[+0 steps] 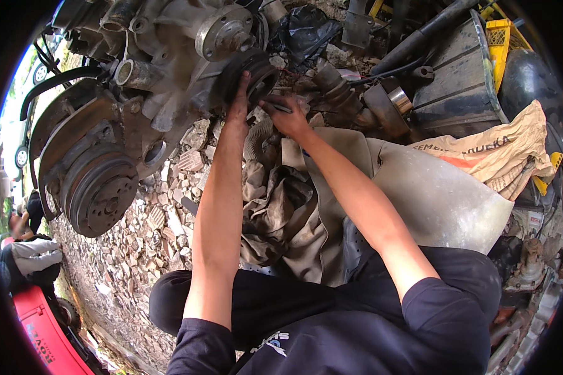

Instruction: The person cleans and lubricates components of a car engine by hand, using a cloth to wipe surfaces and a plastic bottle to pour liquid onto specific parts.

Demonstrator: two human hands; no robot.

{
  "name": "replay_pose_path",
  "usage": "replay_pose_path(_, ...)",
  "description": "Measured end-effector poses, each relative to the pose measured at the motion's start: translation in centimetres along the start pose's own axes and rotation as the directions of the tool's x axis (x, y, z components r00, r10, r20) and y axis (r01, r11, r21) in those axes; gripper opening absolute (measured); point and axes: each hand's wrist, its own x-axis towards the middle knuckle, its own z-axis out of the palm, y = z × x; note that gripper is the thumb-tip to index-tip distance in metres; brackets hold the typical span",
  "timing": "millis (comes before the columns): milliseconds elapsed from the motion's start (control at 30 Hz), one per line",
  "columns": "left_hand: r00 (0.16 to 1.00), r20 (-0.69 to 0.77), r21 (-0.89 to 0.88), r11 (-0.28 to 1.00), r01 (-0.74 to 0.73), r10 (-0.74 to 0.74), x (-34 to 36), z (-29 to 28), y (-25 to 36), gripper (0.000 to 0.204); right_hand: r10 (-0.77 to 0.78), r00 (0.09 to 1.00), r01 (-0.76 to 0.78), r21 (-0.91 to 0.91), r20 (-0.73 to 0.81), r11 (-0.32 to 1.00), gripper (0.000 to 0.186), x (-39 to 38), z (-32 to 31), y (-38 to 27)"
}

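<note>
A dark, round, pulley-like ring [266, 78] is tilted up in front of the engine block [169, 56], just below its pale flange [224, 34]. My left hand [238, 99] is closed on the left side of the ring, thumb up along it. At the ring's lower right, my right hand [288, 116] pinches a thin grey piece [278, 107] whose kind I cannot make out; its tip is at the ring's edge. Below both hands lies a crumpled dirty cloth [272, 200].
A grooved pulley [103, 194] juts from the engine at left. Broken stones [150, 237] cover the ground. A beige sheet [438, 200], a paper sack [507, 150] and a yellow crate [498, 47] lie at right. Another person [31, 256] and a red vehicle panel [47, 328] show at far left.
</note>
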Motion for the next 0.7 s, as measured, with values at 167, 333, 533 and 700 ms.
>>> replay_pose_path(167,0.99,-0.141,0.001,1.0,0.019,-0.018,-1.1,4.2,0.6,0.107,0.318,0.935,-0.298,0.14,-0.158,0.944,0.019,2.3,-2.8,3.1)
replay_pose_path(333,0.994,-0.105,-0.067,0.997,0.028,-0.035,-1.0,3.2,1.1,0.095,0.362,0.928,-0.339,0.205,-0.088,0.918,0.022,2.6,-4.6,1.0)
replay_pose_path(533,0.999,0.004,-0.012,0.999,-0.048,0.048,0.2,3.2,0.6,0.102,0.103,0.969,-0.094,0.048,-0.227,0.994,0.019,1.5,-1.8,2.9)
replay_pose_path(700,0.995,-0.069,0.036,0.997,0.073,-0.071,0.6,1.9,0.0,0.113,0.293,0.945,-0.305,-0.064,-0.147,0.95,0.026,2.8,-4.2,0.8)
